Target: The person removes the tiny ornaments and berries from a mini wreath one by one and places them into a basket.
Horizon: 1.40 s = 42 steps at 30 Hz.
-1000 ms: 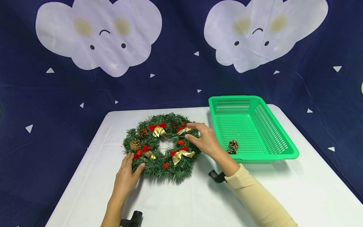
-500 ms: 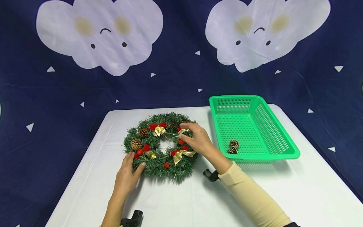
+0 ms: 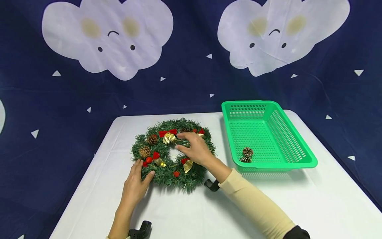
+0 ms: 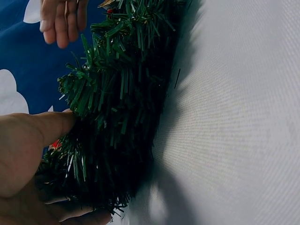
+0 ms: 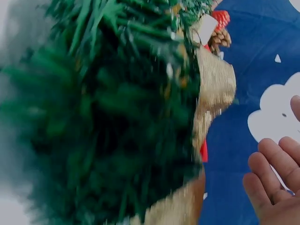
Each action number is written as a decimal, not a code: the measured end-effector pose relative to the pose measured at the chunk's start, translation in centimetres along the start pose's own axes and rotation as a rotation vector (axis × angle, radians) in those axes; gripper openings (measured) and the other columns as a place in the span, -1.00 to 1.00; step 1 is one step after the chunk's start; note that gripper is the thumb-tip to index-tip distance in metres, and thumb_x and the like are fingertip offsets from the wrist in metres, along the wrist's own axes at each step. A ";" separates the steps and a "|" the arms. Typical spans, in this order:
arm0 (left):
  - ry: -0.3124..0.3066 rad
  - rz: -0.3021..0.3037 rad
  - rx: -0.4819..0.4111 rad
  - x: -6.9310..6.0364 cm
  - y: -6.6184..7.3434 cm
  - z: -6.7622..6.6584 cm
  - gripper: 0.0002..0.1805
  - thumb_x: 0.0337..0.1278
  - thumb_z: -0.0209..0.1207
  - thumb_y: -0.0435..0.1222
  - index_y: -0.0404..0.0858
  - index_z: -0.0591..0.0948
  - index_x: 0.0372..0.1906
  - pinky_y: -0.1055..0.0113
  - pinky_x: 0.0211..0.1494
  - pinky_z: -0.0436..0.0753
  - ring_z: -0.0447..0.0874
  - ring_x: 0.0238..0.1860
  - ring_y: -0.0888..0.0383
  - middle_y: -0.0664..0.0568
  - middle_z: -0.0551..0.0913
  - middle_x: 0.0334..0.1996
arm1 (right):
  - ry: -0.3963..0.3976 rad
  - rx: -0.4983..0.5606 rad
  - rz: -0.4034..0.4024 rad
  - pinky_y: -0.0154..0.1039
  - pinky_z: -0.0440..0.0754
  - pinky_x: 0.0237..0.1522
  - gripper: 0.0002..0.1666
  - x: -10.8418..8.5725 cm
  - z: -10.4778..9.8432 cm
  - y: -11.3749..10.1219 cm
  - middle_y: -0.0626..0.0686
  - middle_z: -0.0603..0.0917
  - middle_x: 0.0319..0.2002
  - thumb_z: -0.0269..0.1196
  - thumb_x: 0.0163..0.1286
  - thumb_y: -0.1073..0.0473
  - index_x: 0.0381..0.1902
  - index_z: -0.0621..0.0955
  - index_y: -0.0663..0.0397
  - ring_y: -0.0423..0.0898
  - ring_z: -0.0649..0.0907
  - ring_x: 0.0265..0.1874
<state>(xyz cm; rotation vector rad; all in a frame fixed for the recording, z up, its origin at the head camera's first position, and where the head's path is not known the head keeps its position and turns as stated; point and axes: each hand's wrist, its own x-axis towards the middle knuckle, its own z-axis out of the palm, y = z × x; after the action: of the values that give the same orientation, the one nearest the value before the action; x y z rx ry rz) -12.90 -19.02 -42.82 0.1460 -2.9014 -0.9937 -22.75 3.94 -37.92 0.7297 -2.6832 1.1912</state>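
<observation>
A green wreath (image 3: 167, 177) with red-and-gold bows, pine cones and red berries lies flat on the white table. The left hand (image 3: 134, 186) holds its lower left edge; in the left wrist view, this hand's thumb (image 4: 58, 125) presses the greenery (image 4: 112, 93) with fingers on the other side. Over the wreath's centre, the right hand (image 3: 195, 149) hovers with fingers bent and parted from the thumb, nothing between them. It covers part of the lower right bow (image 3: 187, 166). In the right wrist view, the open right hand (image 5: 276, 178) stands apart from the greenery (image 5: 117, 117).
A green plastic basket (image 3: 276, 165) stands at the right of the table (image 3: 179, 215), with pine cones (image 3: 247, 152) in its near left corner. Behind the table hangs a dark blue cloth (image 3: 191, 86) with white clouds.
The right hand has moved left across the wreath, from the upper right bow to above the central opening. The left hand keeps its place at the lower left edge.
</observation>
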 end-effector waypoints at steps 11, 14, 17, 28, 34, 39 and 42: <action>-0.019 -0.006 0.000 0.2 -0.2 0.0 -0.19 0.32 0.02 -0.02 -0.37 0.03 0.46 -0.23 0.37 0.20 0.06 0.42 -0.32 -0.25 -0.04 0.49 | -0.025 0.013 -0.024 -0.06 0.54 0.12 -0.45 0.7 2.3 -1.2 -0.04 0.61 0.12 0.29 0.24 -0.07 0.17 0.54 -0.05 -0.05 0.55 0.11; -0.016 -0.004 0.001 0.2 -0.2 0.0 -0.19 0.32 0.02 -0.01 -0.37 0.03 0.46 -0.23 0.38 0.19 0.06 0.42 -0.31 -0.25 -0.03 0.49 | -0.032 0.012 -0.008 -0.07 0.54 0.13 -0.44 0.9 2.6 -1.5 -0.05 0.60 0.13 0.30 0.24 -0.07 0.18 0.53 -0.09 -0.06 0.56 0.11; -0.014 -0.002 0.001 0.2 -0.1 0.0 -0.19 0.31 0.02 -0.01 -0.36 0.04 0.46 -0.23 0.38 0.20 0.07 0.42 -0.31 -0.24 -0.03 0.49 | -0.035 0.013 -0.002 -0.07 0.54 0.14 -0.43 1.0 2.9 -1.6 -0.05 0.60 0.13 0.30 0.23 -0.08 0.18 0.53 -0.07 -0.07 0.56 0.11; -0.007 -0.002 0.009 0.2 -0.1 0.0 -0.19 0.31 0.03 -0.02 -0.38 0.04 0.45 -0.25 0.36 0.21 0.09 0.41 -0.33 -0.26 -0.01 0.48 | -0.080 0.034 0.015 -0.04 0.50 0.19 -0.40 1.7 4.1 -2.5 -0.06 0.56 0.18 0.26 0.26 -0.12 0.22 0.50 -0.08 -0.05 0.52 0.19; -0.004 0.000 0.006 0.3 -0.1 0.0 -0.19 0.30 0.03 -0.01 -0.39 0.06 0.45 -0.24 0.36 0.22 0.09 0.41 -0.31 -0.25 0.01 0.48 | -0.083 0.003 0.026 -0.05 0.46 0.26 -0.40 2.2 4.5 -3.3 -0.09 0.55 0.21 0.26 0.25 -0.15 0.22 0.50 -0.13 -0.07 0.47 0.26; -0.007 -0.001 0.013 0.2 0.0 0.0 -0.20 0.31 0.02 -0.02 -0.39 0.05 0.45 -0.24 0.36 0.21 0.07 0.42 -0.31 -0.26 -0.01 0.48 | -0.099 0.008 0.037 -0.05 0.46 0.26 -0.39 2.6 4.9 -3.8 -0.07 0.49 0.27 0.27 0.25 -0.14 0.24 0.48 -0.15 -0.07 0.46 0.28; -0.007 -0.004 0.013 0.2 0.0 0.0 -0.20 0.31 0.03 -0.02 -0.39 0.05 0.45 -0.24 0.36 0.21 0.07 0.42 -0.31 -0.26 -0.01 0.48 | -0.118 0.011 0.038 -0.03 0.46 0.26 -0.38 2.9 5.2 -4.2 -0.05 0.47 0.29 0.27 0.25 -0.13 0.25 0.47 -0.16 -0.05 0.45 0.29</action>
<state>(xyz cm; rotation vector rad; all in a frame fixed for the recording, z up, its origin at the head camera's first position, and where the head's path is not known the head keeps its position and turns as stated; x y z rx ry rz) -13.08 -19.05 -42.87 0.1502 -2.9155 -0.9777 -22.85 -3.31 -37.85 0.7771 -2.8003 1.2085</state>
